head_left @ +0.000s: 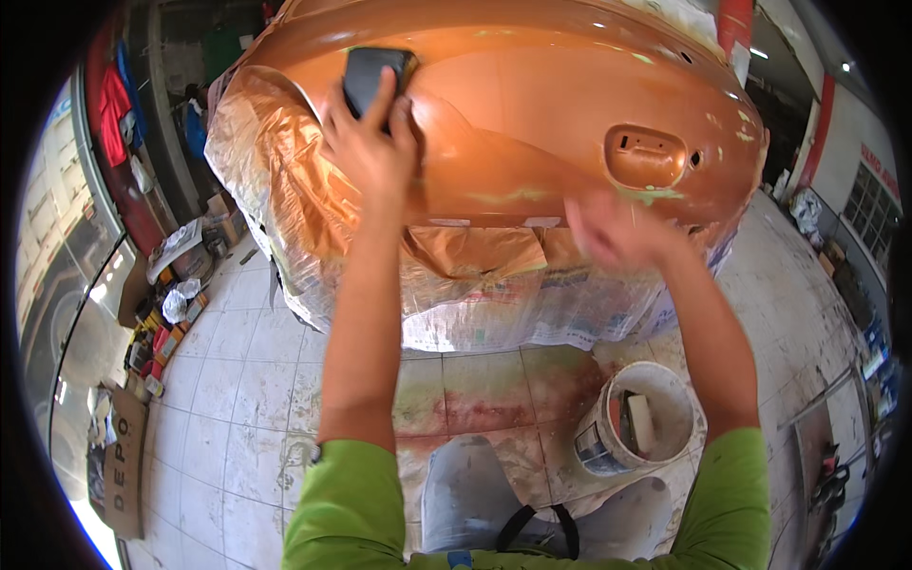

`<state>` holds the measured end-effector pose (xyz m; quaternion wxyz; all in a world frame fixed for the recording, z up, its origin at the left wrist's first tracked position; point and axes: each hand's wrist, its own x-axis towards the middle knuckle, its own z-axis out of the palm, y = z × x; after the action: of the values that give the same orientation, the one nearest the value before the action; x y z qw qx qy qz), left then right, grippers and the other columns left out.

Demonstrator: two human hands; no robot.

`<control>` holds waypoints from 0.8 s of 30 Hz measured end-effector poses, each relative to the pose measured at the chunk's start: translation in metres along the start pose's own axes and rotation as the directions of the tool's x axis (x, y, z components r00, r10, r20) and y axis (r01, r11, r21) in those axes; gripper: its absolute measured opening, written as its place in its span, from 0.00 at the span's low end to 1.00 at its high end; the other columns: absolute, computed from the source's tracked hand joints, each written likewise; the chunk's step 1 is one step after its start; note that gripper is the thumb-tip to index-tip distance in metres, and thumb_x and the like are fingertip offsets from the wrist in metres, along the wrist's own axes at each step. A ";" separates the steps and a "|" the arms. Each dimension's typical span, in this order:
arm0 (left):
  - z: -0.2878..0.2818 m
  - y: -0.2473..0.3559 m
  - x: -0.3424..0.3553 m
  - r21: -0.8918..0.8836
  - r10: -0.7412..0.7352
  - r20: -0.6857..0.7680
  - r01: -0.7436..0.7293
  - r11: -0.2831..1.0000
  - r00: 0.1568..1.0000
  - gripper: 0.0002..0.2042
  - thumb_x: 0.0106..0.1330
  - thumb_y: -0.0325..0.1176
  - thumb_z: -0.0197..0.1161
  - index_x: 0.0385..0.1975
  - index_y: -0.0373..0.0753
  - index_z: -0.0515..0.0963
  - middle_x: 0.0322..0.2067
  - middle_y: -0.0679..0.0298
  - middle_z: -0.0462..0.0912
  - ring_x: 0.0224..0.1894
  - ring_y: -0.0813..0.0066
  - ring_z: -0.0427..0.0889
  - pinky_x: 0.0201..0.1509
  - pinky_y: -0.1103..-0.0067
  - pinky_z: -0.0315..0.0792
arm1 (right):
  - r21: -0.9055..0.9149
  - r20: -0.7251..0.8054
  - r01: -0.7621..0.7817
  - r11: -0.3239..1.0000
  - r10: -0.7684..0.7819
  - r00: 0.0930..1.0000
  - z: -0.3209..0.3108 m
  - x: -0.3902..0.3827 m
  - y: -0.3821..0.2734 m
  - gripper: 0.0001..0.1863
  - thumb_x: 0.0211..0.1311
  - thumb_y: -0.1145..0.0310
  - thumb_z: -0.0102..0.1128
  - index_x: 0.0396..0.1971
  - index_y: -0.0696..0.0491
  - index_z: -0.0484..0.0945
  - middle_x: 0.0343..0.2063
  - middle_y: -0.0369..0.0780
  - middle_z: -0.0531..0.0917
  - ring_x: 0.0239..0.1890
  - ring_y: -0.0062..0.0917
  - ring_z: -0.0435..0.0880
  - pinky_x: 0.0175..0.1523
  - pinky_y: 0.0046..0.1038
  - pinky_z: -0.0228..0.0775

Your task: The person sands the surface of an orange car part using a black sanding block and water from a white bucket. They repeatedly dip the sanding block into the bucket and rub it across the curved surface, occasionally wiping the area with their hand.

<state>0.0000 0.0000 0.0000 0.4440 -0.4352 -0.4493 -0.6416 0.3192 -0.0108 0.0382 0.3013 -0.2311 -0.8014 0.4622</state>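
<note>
My left hand [375, 157] grips a black sanding block [370, 81], its fingers over the block's face, against the left part of an orange car body panel [518, 119]. A recessed pocket [646, 157] with small holes sits toward the panel's right side. My right hand [617, 226] is smeared by motion in front of the panel's lower edge; its fingers cannot be made out clearly. Pale and greenish patches mark the panel in places. Orange-tinted masking plastic [285, 157] hangs round its left side and below.
A white bucket [594, 442] with block-shaped things inside stands on the tiled floor at my right knee. Printed paper sheeting [532, 309] hangs under the panel. Along the left wall are a cardboard box [126, 465] and several bottles and cans. More clutter lines the right wall.
</note>
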 end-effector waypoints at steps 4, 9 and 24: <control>-0.024 0.056 -0.089 -0.136 0.049 0.167 -0.026 0.990 0.985 0.22 0.65 0.46 0.74 0.60 0.68 0.87 0.72 0.47 0.71 0.68 0.45 0.71 0.70 0.54 0.60 | -0.449 -0.525 0.185 0.874 -0.425 0.738 -0.023 0.051 -0.061 0.11 0.79 0.60 0.57 0.42 0.51 0.83 0.37 0.35 0.84 0.39 0.21 0.81 0.45 0.27 0.76; -0.034 0.067 -0.128 -0.026 -0.289 0.132 0.295 0.955 0.948 0.28 0.68 0.47 0.71 0.70 0.62 0.78 0.75 0.45 0.65 0.71 0.40 0.68 0.75 0.47 0.55 | -0.600 -0.421 0.104 0.793 -0.423 0.802 0.093 0.074 -0.010 0.18 0.72 0.56 0.68 0.55 0.49 0.84 0.47 0.46 0.84 0.47 0.34 0.84 0.52 0.36 0.78; -0.197 0.129 -0.432 -0.310 0.071 0.950 0.890 0.335 0.305 0.22 0.64 0.19 0.62 0.57 0.44 0.87 0.49 0.53 0.90 0.50 0.60 0.91 0.54 0.72 0.82 | -0.946 0.322 0.202 -0.254 -0.663 0.676 0.104 0.069 0.043 0.30 0.67 0.57 0.69 0.70 0.25 0.78 0.68 0.51 0.73 0.65 0.49 0.75 0.66 0.52 0.65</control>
<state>0.1900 -0.1386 -0.4317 -0.3489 -0.6736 -0.3400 -0.5559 0.2022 -0.0086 -0.0218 0.3167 -0.1288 -0.8310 -0.4387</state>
